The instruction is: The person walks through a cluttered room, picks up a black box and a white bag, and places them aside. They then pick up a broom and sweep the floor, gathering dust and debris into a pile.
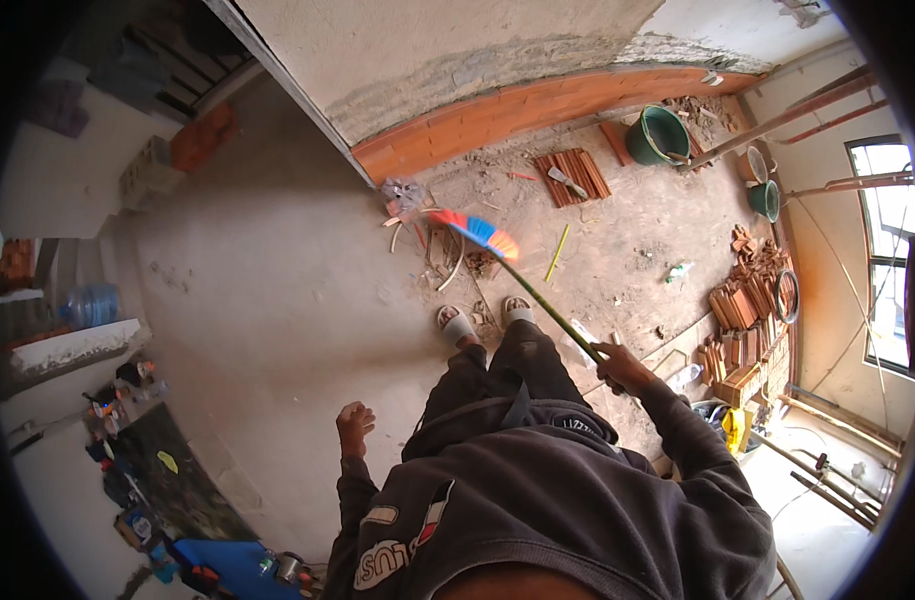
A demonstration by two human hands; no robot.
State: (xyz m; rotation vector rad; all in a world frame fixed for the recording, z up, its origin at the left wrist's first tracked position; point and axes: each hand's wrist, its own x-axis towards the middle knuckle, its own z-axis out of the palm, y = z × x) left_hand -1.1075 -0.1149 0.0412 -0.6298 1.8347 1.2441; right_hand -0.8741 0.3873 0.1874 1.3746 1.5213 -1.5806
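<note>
My right hand (624,368) is wrapped round the long thin handle of a broom (546,303). Its red, blue and orange bristles, slightly smeared by motion, reach the floor ahead of my feet. There they meet a heap of debris (448,255) with curved pale strips and broken bits. A crumpled clear plastic bag (405,194) lies at the far end of that heap, by the wall's corner. At my left side, my left hand (355,428) hangs away from everything, its fingers curled in and nothing visible in them.
Reddish tiles (574,178) with a trowel (566,182) on top lie by the brick wall base. Beyond stands a green bucket (658,136). Stacked tiles (746,300) line the right wall, below slanting poles (778,125). A yellow-green strip (558,252) lies on the dusty floor.
</note>
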